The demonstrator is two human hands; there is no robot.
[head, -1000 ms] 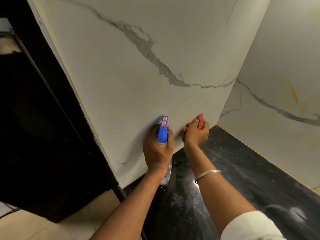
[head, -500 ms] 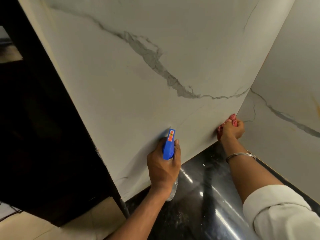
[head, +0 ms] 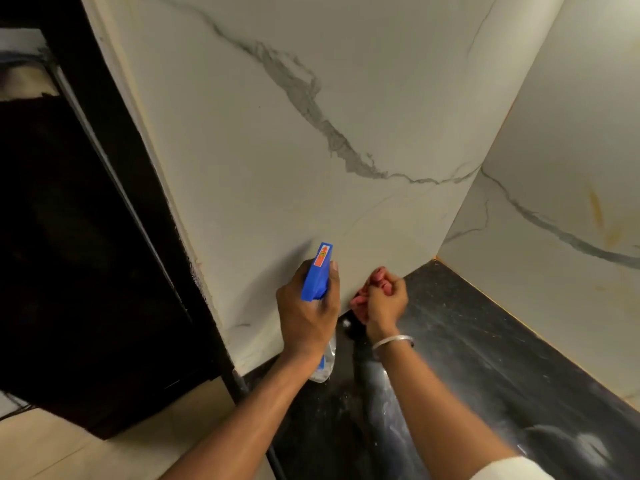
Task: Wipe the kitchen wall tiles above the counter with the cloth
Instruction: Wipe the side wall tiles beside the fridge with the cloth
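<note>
Head view: the right hand is curled into a fist around a bunched pink-red cloth, soft and crumpled, pressing it against the bottom edge of the wall tile just above the counter. A thin silver bangle circles that wrist, and a pale sleeve covers the upper forearm. Just to its left, the left hand is wrapped around the neck of a spray bottle; its blue plastic head is angular and carries an orange label, with the thumb lying along its right side, and a clear rounded body hangs below the palm. The tile is smooth, matte off-white with a grey marble vein running diagonally above both hands. To the right of the right hand a second veined tile meets the first at a corner. The counter beneath the hands is glossy black stone, speckled and streaked with pale residue.
</note>
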